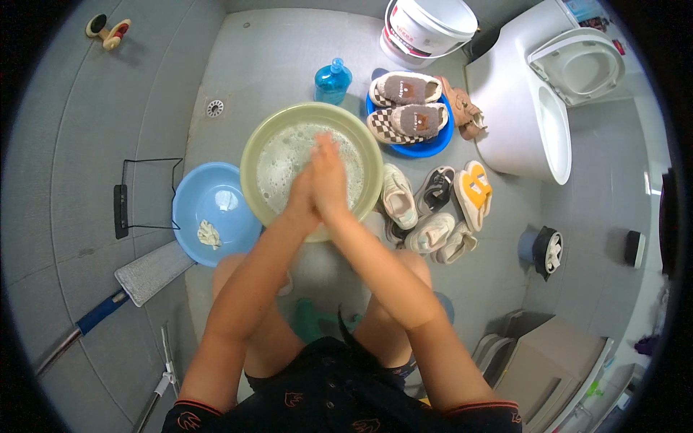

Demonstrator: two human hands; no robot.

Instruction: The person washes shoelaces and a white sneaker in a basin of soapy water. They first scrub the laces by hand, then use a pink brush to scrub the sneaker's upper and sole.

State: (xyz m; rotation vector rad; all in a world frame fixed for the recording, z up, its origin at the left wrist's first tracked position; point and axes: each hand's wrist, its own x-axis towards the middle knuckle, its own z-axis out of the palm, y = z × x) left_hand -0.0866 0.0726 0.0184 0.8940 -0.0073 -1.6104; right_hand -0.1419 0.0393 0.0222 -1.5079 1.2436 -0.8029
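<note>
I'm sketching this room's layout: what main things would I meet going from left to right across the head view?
Grey mop head → light blue basin → pale green basin of suds → checkered slippers → yellow slippers → small bin.

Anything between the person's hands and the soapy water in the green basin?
Nothing visible: the left hand and right hand are together over the soapy water in the green basin. The light-blue basin sits left, out of the way.
</note>
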